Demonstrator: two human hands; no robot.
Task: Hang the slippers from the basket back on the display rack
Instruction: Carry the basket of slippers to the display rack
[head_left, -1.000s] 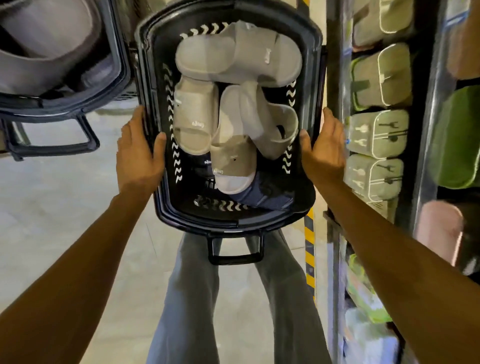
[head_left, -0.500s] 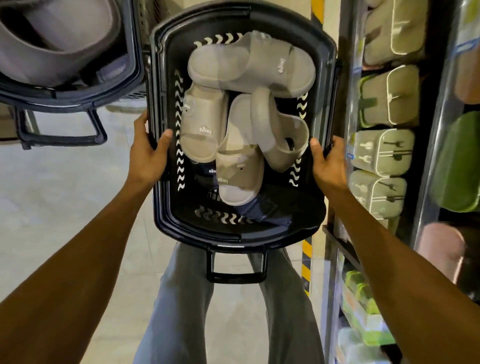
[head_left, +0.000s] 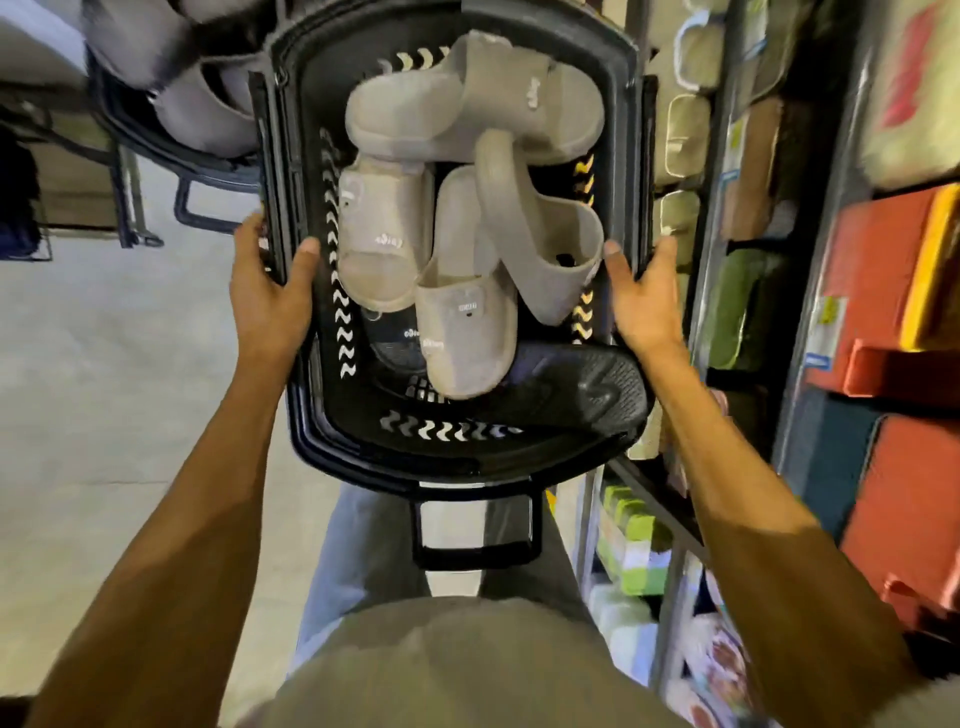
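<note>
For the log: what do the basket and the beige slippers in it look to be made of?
The basket looks like hard moulded plastic, black and slightly glossy, with chevron slots cut through its walls. The beige slippers are probably soft foam or rubber, matte, with thick one-piece soles and straps.

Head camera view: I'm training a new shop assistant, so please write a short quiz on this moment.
1. True or false: the left hand and right hand each hold a side wall of the black plastic basket.
2. How many beige foam slippers lie in it? A two, B four, C six.
3. Fill in: the black ribbed-sole slipper lies ___ the beige ones.
Key: 1 true; 2 B; 3 under.
</note>
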